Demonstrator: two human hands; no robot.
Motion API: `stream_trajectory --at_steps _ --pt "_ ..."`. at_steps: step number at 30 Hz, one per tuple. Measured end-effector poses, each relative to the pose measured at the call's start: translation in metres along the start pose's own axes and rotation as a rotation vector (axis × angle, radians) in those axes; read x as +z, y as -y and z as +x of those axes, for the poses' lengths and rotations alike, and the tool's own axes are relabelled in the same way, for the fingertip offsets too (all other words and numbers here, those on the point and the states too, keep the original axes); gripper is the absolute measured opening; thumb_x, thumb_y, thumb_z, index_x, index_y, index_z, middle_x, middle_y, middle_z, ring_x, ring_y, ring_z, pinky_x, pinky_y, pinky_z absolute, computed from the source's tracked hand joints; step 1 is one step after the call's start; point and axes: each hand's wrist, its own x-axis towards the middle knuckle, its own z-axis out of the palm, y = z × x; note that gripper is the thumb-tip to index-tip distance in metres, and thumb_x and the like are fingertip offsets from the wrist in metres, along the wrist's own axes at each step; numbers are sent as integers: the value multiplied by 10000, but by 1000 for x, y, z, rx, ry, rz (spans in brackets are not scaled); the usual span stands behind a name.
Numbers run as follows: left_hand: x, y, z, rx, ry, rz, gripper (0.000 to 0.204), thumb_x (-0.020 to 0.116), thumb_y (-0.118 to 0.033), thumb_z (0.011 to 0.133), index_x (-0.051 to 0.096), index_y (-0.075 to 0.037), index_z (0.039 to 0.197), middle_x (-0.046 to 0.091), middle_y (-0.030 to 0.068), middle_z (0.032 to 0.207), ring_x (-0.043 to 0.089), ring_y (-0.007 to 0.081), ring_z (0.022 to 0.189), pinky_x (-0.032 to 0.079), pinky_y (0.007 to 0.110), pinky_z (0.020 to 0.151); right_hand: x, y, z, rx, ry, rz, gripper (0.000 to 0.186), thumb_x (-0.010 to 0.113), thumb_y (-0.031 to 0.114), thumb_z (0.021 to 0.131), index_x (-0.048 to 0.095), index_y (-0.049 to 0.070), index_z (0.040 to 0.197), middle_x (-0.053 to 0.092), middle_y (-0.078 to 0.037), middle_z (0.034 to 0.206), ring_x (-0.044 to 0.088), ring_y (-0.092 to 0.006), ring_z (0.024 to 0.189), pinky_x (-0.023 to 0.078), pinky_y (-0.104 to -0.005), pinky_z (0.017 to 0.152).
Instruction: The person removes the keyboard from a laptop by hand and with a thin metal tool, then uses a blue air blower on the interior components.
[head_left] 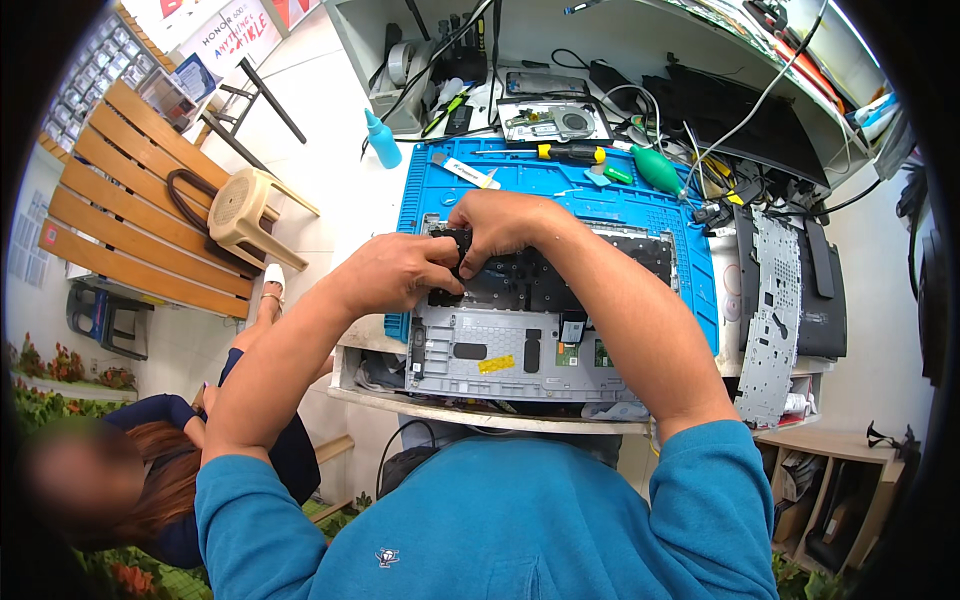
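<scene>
A silver laptop top case (445,335), its inner side up, lies at the front of the blue repair mat (700,290). Thin black sheeting (500,290) covers its keyboard area. At the left end of that area, a piece of the black sheeting stands raised and bent between my hands. My left hand (390,270) pinches its lower left side with thumb and fingers. From above, my right hand (505,225) grips its upper edge, fingers curled. The fingertips partly hide where they hold it. My right forearm covers part of the case's right side.
Behind the case lie a yellow-black screwdriver (570,153), a green air blower (657,170) and an opened device (555,122). A blue bottle (382,142) stands at the back left. A perforated metal plate (770,320) leans at the right. Someone sits at the lower left.
</scene>
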Motion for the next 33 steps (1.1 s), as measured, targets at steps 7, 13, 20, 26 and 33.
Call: stream_trajectory --at_steps 7,13,20,26,33 --pt "14 -25 -7 -216 -132 -13 341 774 2 744 848 -231 981 701 1 1032 734 247 903 593 386 757 0 -3 -1 16 -22 -13 484 959 205 675 819 60 1115 820 -138 985 789 -261 850 604 -389 741" --pt "0 -11 0 -103 6 16 359 764 12 727 843 -237 974 685 -5 1005 728 241 907 593 387 758 1 1 0 9 -4 -14 483 959 209 669 823 72 1112 820 -128 973 786 -257 844 603 -387 738" --pt "-10 11 18 167 81 54 400 754 -3 683 833 -227 1004 663 -14 958 708 231 944 585 400 741 1 -7 3 -18 -13 7 519 945 265 631 804 29 1071 804 -115 933 748 -245 826 554 -378 737" --pt "-10 15 18 236 38 36 403 743 7 697 831 -227 1013 658 -20 957 706 228 914 585 389 727 2 -9 3 -38 -14 28 513 944 261 633 804 34 1071 807 -111 938 753 -247 836 560 -376 752" --pt "0 -8 -1 -88 36 4 374 774 -10 732 830 -236 1024 661 -4 1025 726 244 882 596 386 724 0 -9 1 5 -15 53 496 956 252 647 799 34 1064 807 -115 938 760 -251 839 565 -375 758"
